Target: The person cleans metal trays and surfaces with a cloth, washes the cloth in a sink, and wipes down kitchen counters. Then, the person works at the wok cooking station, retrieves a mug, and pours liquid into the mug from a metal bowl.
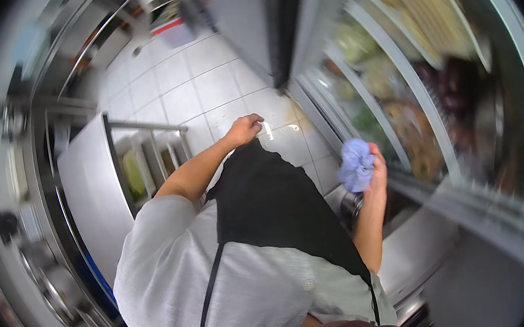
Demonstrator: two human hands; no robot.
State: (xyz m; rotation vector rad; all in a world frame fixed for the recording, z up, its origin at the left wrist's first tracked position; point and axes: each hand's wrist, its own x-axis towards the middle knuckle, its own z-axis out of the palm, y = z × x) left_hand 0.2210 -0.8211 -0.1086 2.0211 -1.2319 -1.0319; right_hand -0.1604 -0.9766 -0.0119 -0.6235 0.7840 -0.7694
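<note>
My right hand [376,169] grips a crumpled light-blue cloth [357,165], which bunches out in front of the fingers. It is beside the open refrigerated cabinet [418,99], whose shelves hold food. My left hand [246,130] hangs in front of the black apron [266,201], above the tiled floor. Its fingers are loosely curled together, and I see nothing held in them.
To the left stands a steel counter [87,172] with food trays [135,170] on a rack beneath it. Pots [58,290] line the far left. A grey door [237,19] stands beyond the cabinet. A red-rimmed plastic bin [173,33] sits on the white tiles [212,89].
</note>
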